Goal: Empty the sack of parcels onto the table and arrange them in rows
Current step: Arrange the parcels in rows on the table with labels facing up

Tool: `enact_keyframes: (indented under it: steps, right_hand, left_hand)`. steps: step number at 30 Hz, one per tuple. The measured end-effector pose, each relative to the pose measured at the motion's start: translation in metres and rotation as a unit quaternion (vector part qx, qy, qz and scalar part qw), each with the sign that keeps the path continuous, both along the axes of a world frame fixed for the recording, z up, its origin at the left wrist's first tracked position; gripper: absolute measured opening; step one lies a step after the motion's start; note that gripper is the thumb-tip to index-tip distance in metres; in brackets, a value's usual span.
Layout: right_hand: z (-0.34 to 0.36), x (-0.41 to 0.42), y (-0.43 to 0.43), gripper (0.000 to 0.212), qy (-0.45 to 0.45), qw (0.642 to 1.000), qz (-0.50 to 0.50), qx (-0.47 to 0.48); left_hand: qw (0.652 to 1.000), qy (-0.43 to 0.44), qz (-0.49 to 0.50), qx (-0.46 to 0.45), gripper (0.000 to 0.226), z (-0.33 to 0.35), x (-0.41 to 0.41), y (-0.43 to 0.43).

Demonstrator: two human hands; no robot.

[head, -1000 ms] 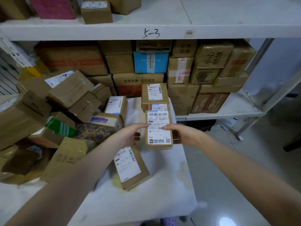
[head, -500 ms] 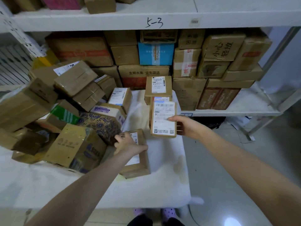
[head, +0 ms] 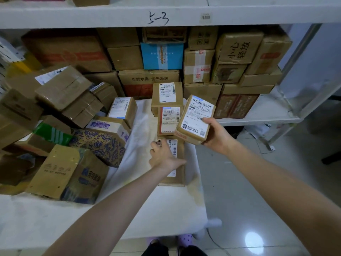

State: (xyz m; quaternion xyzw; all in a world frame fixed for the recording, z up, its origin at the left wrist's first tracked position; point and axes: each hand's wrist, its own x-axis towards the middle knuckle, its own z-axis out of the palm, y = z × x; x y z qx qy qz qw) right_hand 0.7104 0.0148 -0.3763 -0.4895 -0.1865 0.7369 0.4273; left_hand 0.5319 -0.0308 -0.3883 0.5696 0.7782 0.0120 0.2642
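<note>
A white-covered table carries a jumble of brown parcels on its left half. Along its right edge lies a row: a far labelled box, a flat parcel behind my hands, then a flat brown parcel nearest me. My left hand lies on top of that nearest parcel, fingers over its label. My right hand holds a small labelled box tilted in the air, just right of the row, over the table's right edge.
White metal shelving marked 5-3 stands behind the table, its lower shelf stacked with cartons, among them a blue box. A patterned purple box and a yellowish carton lie at the pile's near edge. Grey floor is to the right.
My left hand slid the flat parcel rightward into line with the row. My right hand lifted the small labelled box off the row and swung it right, tilting it.
</note>
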Motion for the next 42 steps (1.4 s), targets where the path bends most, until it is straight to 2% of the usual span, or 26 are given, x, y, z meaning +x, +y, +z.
enact_keyframes:
  steps: [4, 7, 12, 14, 16, 18, 19, 21, 24, 29, 36, 39, 40, 42]
  right_hand:
    - [-0.003, -0.001, -0.004, 0.024, -0.004, 1.0, 0.009, -0.001]
    - [-0.003, -0.001, -0.003, 0.024, -0.004, 1.0, 0.009, -0.001]
    - [-0.001, -0.008, 0.001, 0.023, -0.006, 0.999, 0.035, 0.0]
    - [-0.002, -0.014, 0.002, 0.032, -0.012, 0.997, 0.072, -0.001]
    - [-0.003, -0.021, 0.002, 0.047, -0.019, 0.991, 0.133, -0.003]
    - [-0.002, -0.029, 0.001, 0.053, -0.037, 0.978, 0.205, 0.008]
    - [0.0, -0.034, -0.001, 0.057, -0.048, 0.969, 0.24, 0.019]
    - [0.005, -0.042, -0.004, 0.061, -0.072, 0.954, 0.286, 0.05]
    - [0.011, -0.049, -0.012, 0.06, -0.099, 0.942, 0.314, 0.071]
    - [0.019, -0.052, -0.032, 0.058, -0.141, 0.931, 0.328, 0.08]
    - [0.028, -0.078, -0.086, 0.034, -0.227, 0.868, 0.438, 0.06]
    - [0.021, -0.085, -0.113, 0.042, -0.258, 0.836, 0.482, 0.049]
    - [0.015, -0.085, -0.123, 0.042, -0.262, 0.834, 0.483, 0.046]
    - [0.002, -0.079, -0.136, 0.032, -0.273, 0.855, 0.44, 0.024]
  left_hand:
    - [0.999, -0.031, -0.002, 0.027, 0.1, -0.01, -0.003, 0.004]
    - [0.996, -0.086, -0.005, 0.031, 0.097, -0.014, -0.012, 0.006]
    - [0.977, -0.179, 0.07, 0.092, 0.06, -0.006, -0.045, 0.022]
    - [0.954, -0.243, 0.124, 0.124, 0.041, 0.005, -0.058, 0.027]
    - [0.913, -0.35, 0.174, 0.117, 0.033, 0.02, -0.066, 0.029]
    - [0.869, -0.456, 0.186, 0.048, 0.05, 0.035, -0.07, 0.029]
    - [0.861, -0.481, 0.166, 0.009, 0.061, 0.042, -0.073, 0.027]
    - [0.867, -0.484, 0.113, -0.039, 0.074, 0.051, -0.075, 0.02]
    - [0.874, -0.473, 0.094, -0.052, 0.063, 0.055, -0.079, 0.005]
    - [0.832, -0.526, 0.072, -0.16, 0.036, 0.058, -0.106, -0.031]
    - [0.788, -0.544, 0.057, -0.281, 0.046, 0.025, -0.146, -0.101]
    - [0.795, -0.518, 0.049, -0.312, 0.054, 0.003, -0.148, -0.121]
    - [0.797, -0.508, 0.05, -0.324, 0.053, -0.003, -0.146, -0.127]
    - [0.806, -0.489, 0.06, -0.329, 0.04, -0.011, -0.137, -0.133]
